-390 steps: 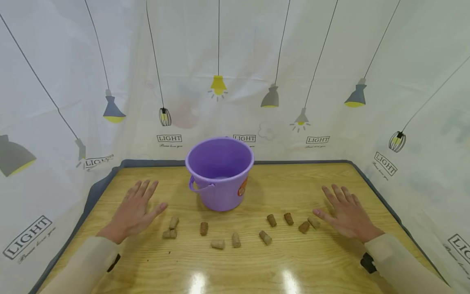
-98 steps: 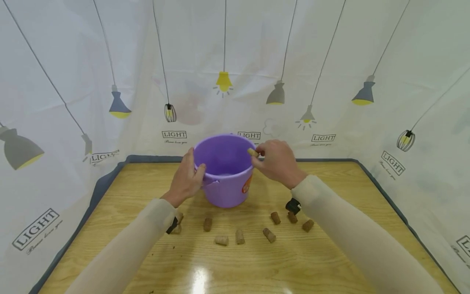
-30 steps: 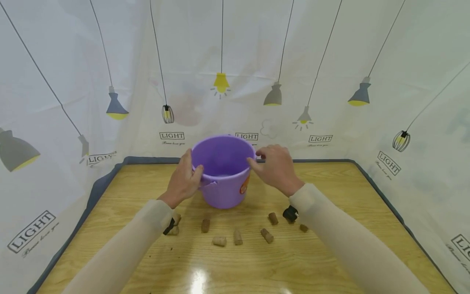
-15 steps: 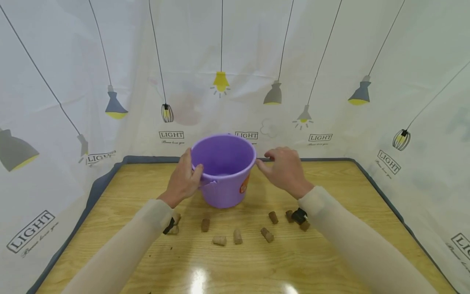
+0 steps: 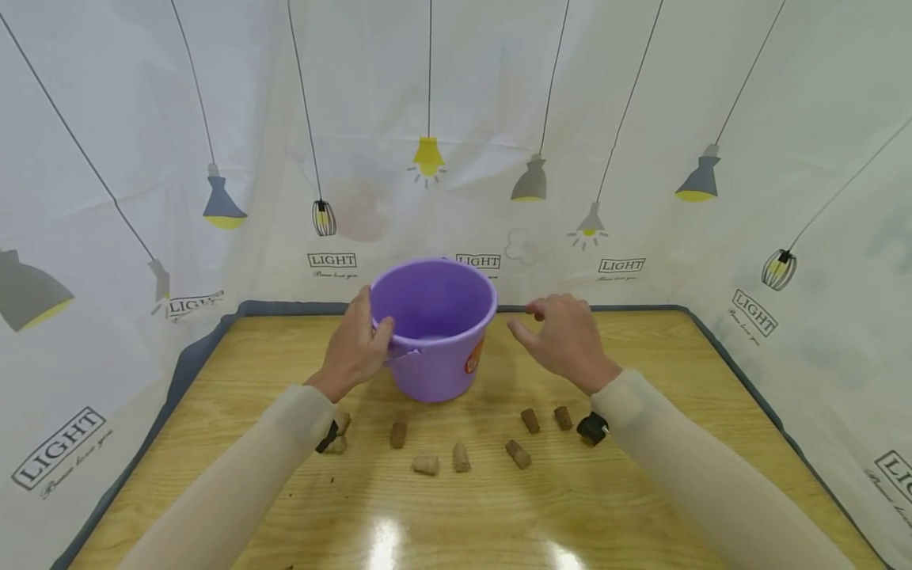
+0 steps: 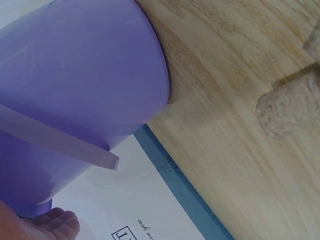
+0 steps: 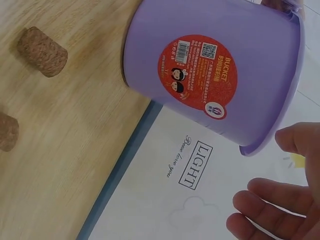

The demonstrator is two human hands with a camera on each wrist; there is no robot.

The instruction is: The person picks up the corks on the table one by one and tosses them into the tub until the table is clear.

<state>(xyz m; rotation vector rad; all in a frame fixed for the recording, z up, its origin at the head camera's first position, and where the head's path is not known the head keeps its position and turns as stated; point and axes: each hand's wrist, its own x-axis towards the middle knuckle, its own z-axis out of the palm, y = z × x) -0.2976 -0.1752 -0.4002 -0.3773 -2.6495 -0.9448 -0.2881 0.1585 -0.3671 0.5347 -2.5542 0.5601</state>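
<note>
While the purple bucket (image 5: 435, 376) is stood upright near the middle of the wooden table (image 5: 456, 514), its rim is gripped by the left hand (image 5: 355, 347) between eight and nine o'clock, with the thumb set over the lip and the fingers on the outer side. The floor of the bucket is mostly hidden by the near rim. A lighter handle (image 6: 55, 142) is seen low along the wall at about seven o'clock, and a round red label (image 7: 197, 75) marked "BUCKET" is carried at four.

At three o'clock the right hand (image 5: 563, 336) is held just beside the rim, apart from it; its fingers are loosely bent, and a wide gap is left between thumb and fingertips.

Around the bucket, corks are spread on the table: a dark cork (image 5: 398, 435) towards seven o'clock, a pale cork (image 5: 426, 465) at six, an upright-pointing cork (image 5: 461, 457) nearer five, a two-toned cork (image 5: 518, 454) at five, and two brown corks (image 5: 530, 420) at about four. Between seven and eight, a pair of pale corks (image 5: 343, 422) is partly covered by a black wrist strap (image 5: 328, 437). At twelve, the table is bordered by a dark edge strip (image 5: 606, 308) and a lamp-printed cloth (image 5: 470, 214).
</note>
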